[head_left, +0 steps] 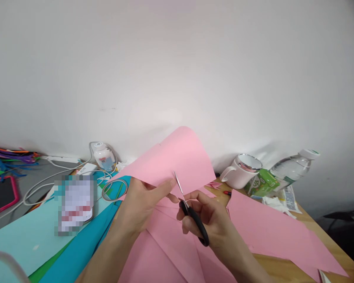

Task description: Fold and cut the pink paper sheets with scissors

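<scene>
A large sheet of pink paper (177, 155) stands curled up off the table, its lower edge in my left hand (147, 198). The left thumb lies on the front of the sheet and the other fingers go behind it. My right hand (208, 216) is closed round the black handles of a pair of scissors (196, 224). Its blades point up and left, over the sheet's lower edge close to my left thumb. Whether they are cutting into the paper I cannot tell. More pink sheets (162, 251) lie beneath both hands.
To the left, a phone (76, 204) stands near coiled white cable (115, 188), a white bottle (104, 157) and blue paper (85, 243). At right are a pink mug (237, 175), a green box (264, 182), a leaning water bottle (293, 167) and another pink sheet (271, 224). A wall rises behind.
</scene>
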